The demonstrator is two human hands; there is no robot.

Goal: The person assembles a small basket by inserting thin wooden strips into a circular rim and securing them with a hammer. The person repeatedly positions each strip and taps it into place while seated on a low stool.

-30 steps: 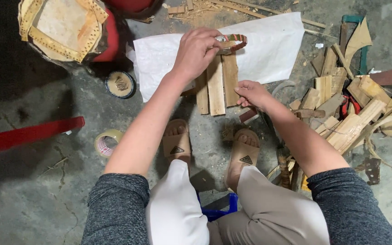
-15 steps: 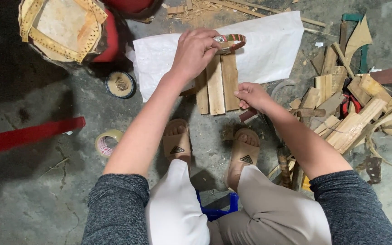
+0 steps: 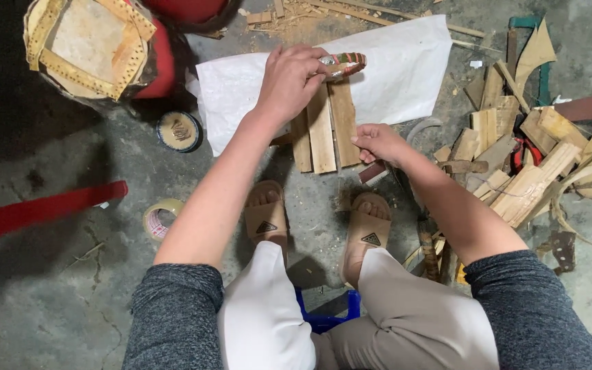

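Head camera looks down at two knees and two feet in tan sandals [image 3: 266, 218] on a grey floor. A blue seat [image 3: 330, 316] peeks out under the legs.

The right hand [image 3: 377, 142] is pinched shut at the near end of the flat wood slats [image 3: 323, 130]. I cannot tell if it holds something tiny. A moment ago it was a bit lower and more to the right, so it has slid in closer to the slats. The slats lie side by side, partly on the white paper [image 3: 405, 75].

The left hand [image 3: 290, 79] is closed on a striped tape roll [image 3: 342, 65] at the far end of the slats. It was in almost the same spot a moment ago, so the work on the slats is going on with little change.

A clear tape roll [image 3: 160, 218] lies on the floor to the left. A small round tin [image 3: 178, 131] sits farther up, with something tan inside. A big old round basket [image 3: 90, 48] stands past it, patched with strips; it looks empty. Wood scraps [image 3: 515, 157] are piled on the right.
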